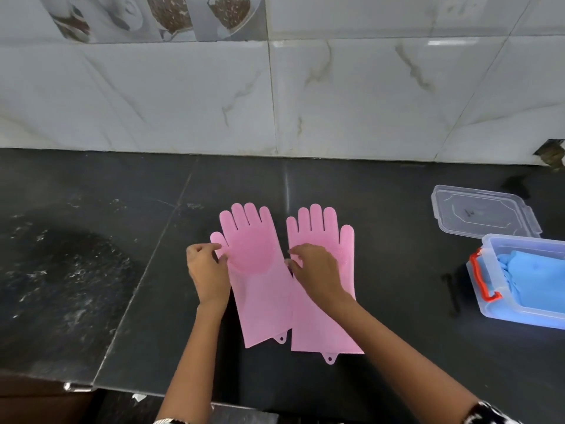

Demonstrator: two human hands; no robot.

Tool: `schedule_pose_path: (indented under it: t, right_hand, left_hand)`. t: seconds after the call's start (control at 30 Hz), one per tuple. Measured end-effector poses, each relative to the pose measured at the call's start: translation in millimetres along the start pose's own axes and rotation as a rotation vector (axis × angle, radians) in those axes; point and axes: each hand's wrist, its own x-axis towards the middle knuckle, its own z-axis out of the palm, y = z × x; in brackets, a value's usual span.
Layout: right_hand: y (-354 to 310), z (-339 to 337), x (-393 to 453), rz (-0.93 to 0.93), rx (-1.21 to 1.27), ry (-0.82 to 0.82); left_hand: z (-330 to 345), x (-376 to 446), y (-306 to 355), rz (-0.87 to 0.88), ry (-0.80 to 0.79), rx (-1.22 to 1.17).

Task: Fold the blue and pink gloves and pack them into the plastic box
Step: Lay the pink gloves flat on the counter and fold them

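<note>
I see two pink gloves (pixel 287 280) flat on the black counter (pixel 122 240), my left hand (pixel 208 270) seemingly pinching one's thumb, right hand (pixel 315 270) resting on the other.

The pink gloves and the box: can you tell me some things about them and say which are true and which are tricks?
1. Both pink gloves lie flat on the dark counter. True.
2. The blue gloves are on the counter. False: they are in the plastic box.
3. The lid is on the box. False: it lies behind the box.
4. The left hand touches the left glove's thumb side. True.
5. The right hand rests on the right glove. True.
</note>
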Motion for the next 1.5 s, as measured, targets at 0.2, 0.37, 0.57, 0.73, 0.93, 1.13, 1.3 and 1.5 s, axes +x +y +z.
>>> schedule_pose_path:
  t: [0.2,0.37,0.57,0.73,0.93,1.13,1.3,1.5]
  right_hand:
    - [-18.8,34.5,19.2,0.076,-0.04,-0.066]
    - [-23.9,41.3,24.9,0.106,-0.046,-0.025]
    - [-36.2,45.5,30.4,0.124,0.102,0.005]
    - [-44.6,27.7,30.2,0.088,0.247,0.019]
    - [-34.9,-35.3,17.9,0.092,0.363,0.068]
    - [-7.7,-104.5,-11.8,0.162,0.512,0.111]
    - [10.0,-143.8,-28.2,0.168,0.553,0.234]
    - [41.4,-180.0,-36.2,0.195,0.435,0.388]
  left_hand:
    - [0.5,12.1,-6.4,-0.08,-0.098,-0.041]
    - [3.8,17.7,-7.7,-0.108,-0.053,-0.109]
    - [-7.7,28.6,-17.2,-0.112,-0.023,-0.152]
    - [-25.5,37.2,-10.7,-0.143,-0.013,-0.282]
    - [-42.4,33.2,39.7,-0.056,-0.072,-0.583]
    - [-37.6,8.4,114.4,0.048,-0.229,-0.693]
    - [-27.9,-11.3,163.8,0.14,-0.333,-0.727]
    - [13.1,-37.4,210.0,0.173,-0.46,-0.793]
